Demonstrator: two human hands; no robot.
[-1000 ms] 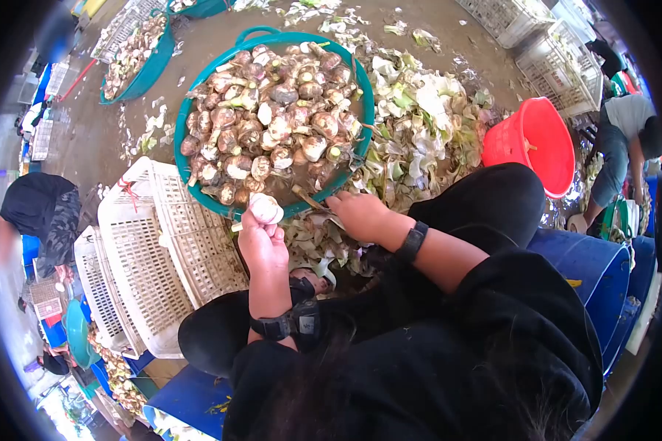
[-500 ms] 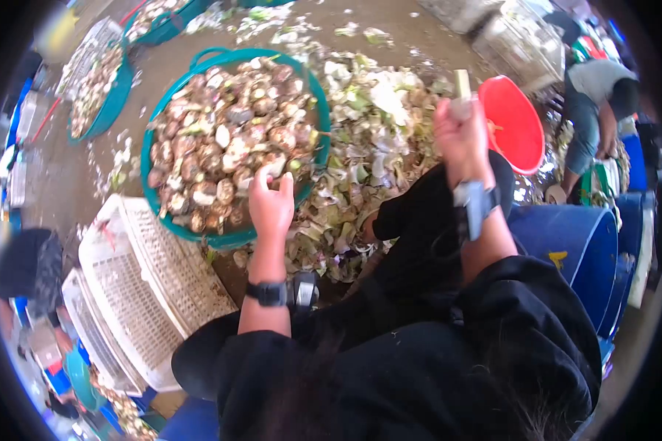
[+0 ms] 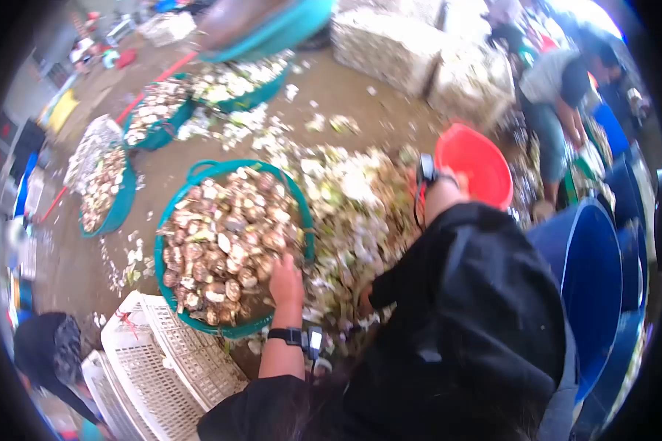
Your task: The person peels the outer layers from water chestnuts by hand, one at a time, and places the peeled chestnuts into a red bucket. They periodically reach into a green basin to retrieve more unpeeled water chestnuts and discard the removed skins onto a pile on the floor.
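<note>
Brown-and-white, bulb-like vegetables (image 3: 221, 242) fill a round green tub (image 3: 163, 272) in front of me. At the tub's right side, my left hand (image 3: 287, 283) touches or hovers just over the pile. Its fingers look drawn together, and anything in them is hidden. My right hand (image 3: 457, 180) reaches out to the edge of a red basin (image 3: 485, 165). Its fingers are mostly hidden behind the wrist and blurred, so its grip does not show. Pale green and white leafy trimmings (image 3: 360, 213) lie heaped between the tub and my right arm.
White slatted crates (image 3: 154, 353) stand at lower left and blue barrels (image 3: 592, 257) at right. More filled green tubs (image 3: 158, 114) sit farther back. A bent-over person (image 3: 555, 95) works at upper right, another person (image 3: 51, 353) at lower left. White foam-like boxes (image 3: 390, 48) stand behind.
My right hand, which held up a pale stalk-like piece, has swung away to the red basin. My left hand has moved lower over the tub's right side. The camera view has shifted.
</note>
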